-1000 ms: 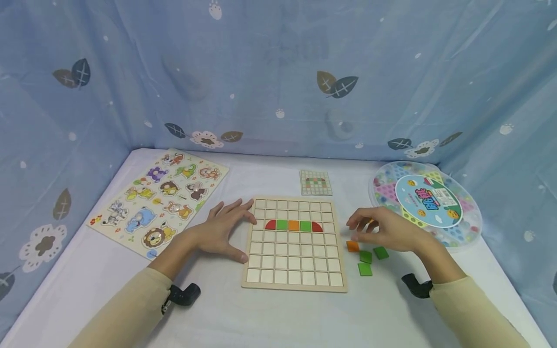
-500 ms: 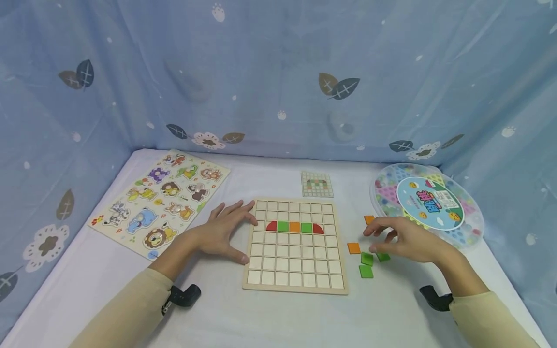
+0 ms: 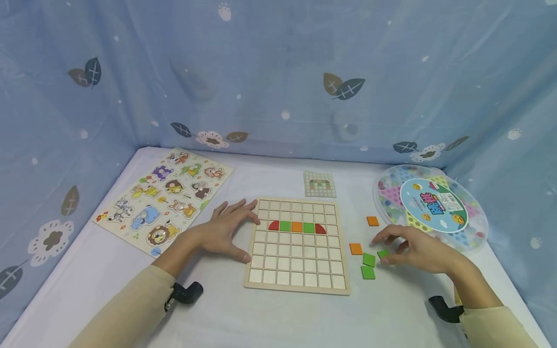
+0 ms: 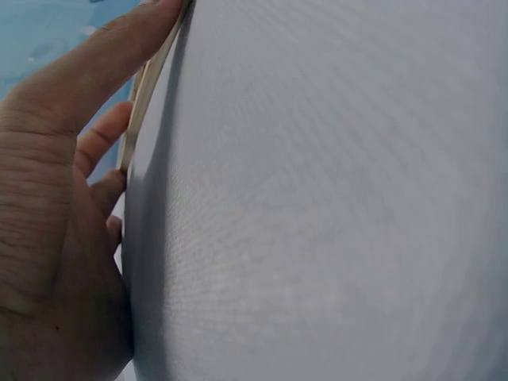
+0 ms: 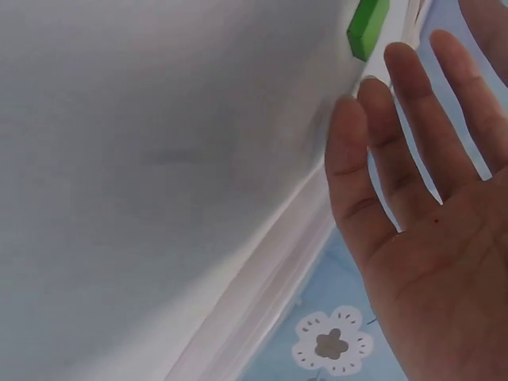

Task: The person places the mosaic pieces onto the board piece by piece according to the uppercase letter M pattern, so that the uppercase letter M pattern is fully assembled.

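Note:
My left hand (image 3: 222,234) touches the left edge of a wooden grid board (image 3: 287,266) with spread thumb and fingers; the left wrist view shows the hand (image 4: 55,182) against the board's thin edge. One row of the board holds red quarter-round pieces (image 3: 274,225), green squares and an orange square. To the board's right, my right hand (image 3: 417,247) hovers with bent, parted thumb and fingers around a green tile (image 3: 382,254), which is partly hidden. Two more green tiles (image 3: 368,272) and two orange tiles (image 3: 356,249) lie nearby. In the right wrist view, the fingers look extended.
Behind the board lies a small pattern card (image 3: 319,184). An animal puzzle board (image 3: 130,193) lies at left. A round clear case (image 3: 472,205) of coloured beads stands at right, close behind my right hand. Blue curtains (image 3: 270,58) enclose the white table.
My right hand has moved right and nearer to me, from the orange tiles to a green tile. The farther orange tile has come into full view. My left hand stays at the board.

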`<state>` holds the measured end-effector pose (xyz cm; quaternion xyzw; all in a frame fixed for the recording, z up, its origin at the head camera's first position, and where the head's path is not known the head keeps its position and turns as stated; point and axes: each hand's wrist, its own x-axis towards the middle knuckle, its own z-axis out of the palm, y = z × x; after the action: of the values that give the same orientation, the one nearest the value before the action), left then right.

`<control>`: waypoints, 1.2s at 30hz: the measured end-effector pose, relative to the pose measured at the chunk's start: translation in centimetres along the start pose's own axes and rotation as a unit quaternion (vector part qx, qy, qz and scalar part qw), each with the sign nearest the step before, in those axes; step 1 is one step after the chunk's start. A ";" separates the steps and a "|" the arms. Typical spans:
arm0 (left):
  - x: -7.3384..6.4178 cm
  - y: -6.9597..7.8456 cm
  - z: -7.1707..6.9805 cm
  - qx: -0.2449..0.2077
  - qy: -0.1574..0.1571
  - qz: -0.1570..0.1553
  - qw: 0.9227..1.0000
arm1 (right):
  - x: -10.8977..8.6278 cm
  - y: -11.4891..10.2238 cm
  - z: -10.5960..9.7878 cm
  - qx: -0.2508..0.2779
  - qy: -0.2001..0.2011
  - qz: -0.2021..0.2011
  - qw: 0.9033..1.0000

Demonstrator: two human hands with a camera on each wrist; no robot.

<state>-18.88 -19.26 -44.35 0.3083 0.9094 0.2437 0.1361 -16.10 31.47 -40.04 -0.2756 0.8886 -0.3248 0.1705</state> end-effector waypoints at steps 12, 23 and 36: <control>0.2 0.1 -0.1 -0.001 -0.006 -0.003 1.000 | -0.6 0.5 0.1 0.012 -0.008 0.009 1.000; 0.2 0.3 -0.1 -0.005 -0.003 -0.001 1.000 | -0.6 1.1 0.4 0.010 -0.002 -0.028 1.000; 0.0 0.7 -0.4 -0.013 -0.003 0.001 1.000 | -0.3 0.6 0.4 0.004 0.010 -0.024 1.000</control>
<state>-18.69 -18.94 -43.71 0.3083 0.9054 0.2547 0.1427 -15.90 31.82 -40.68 -0.2924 0.8821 -0.3350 0.1551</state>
